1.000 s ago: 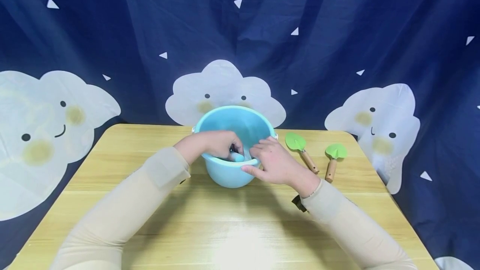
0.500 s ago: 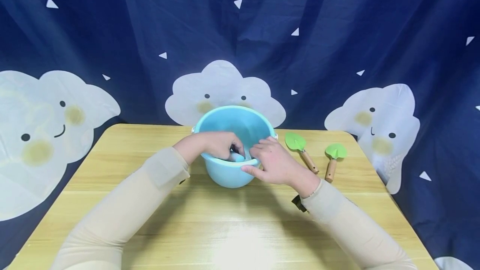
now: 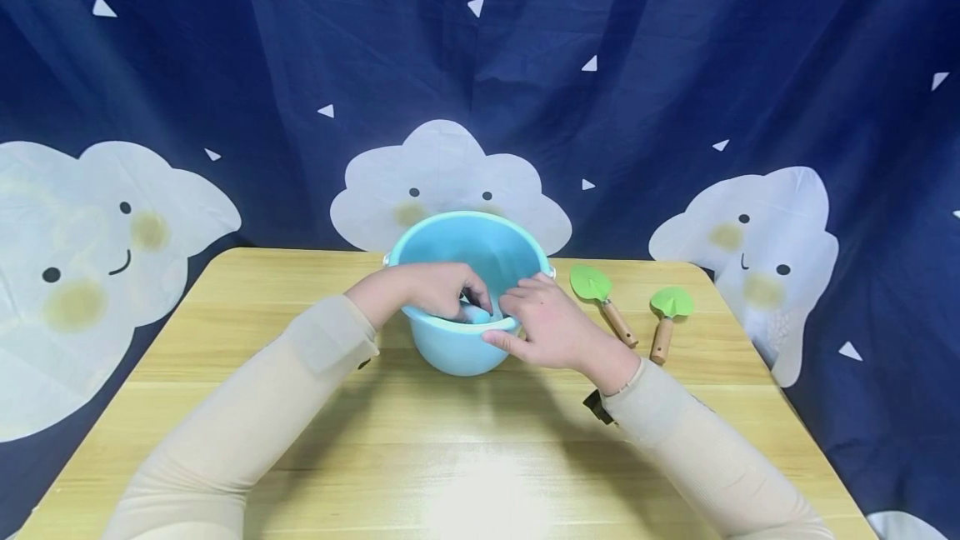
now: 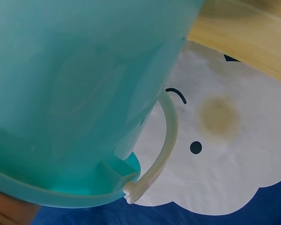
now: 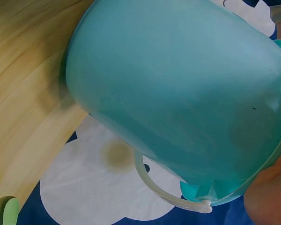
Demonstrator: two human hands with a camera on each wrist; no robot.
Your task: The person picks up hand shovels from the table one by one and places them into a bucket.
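Observation:
A light blue plastic bucket (image 3: 459,348) stands upright on the table, its mouth tipped toward my view in the head frame. My left hand (image 3: 442,288) reaches over the near rim into it. Its curled fingers hold a light blue, rounded-ended thing (image 3: 472,314), whose kind I cannot tell. The fingertips and lower part of that thing are partly hidden. My right hand (image 3: 549,322) grips the bucket's right near rim, thumb outside and fingers over the inside. The bucket's white handle (image 4: 166,136) hangs behind it in the left wrist view.
Two small green trowels with wooden handles, one trowel (image 3: 592,282) and another trowel (image 3: 663,328), lie right of the bucket. The wooden table (image 3: 420,457) ends at the back against a dark blue curtain (image 3: 472,57) with white clouds.
My left hand's fingertips have shifted very slightly to the right inside the bucket, with the light blue thing. The right hand and the bucket have stayed put.

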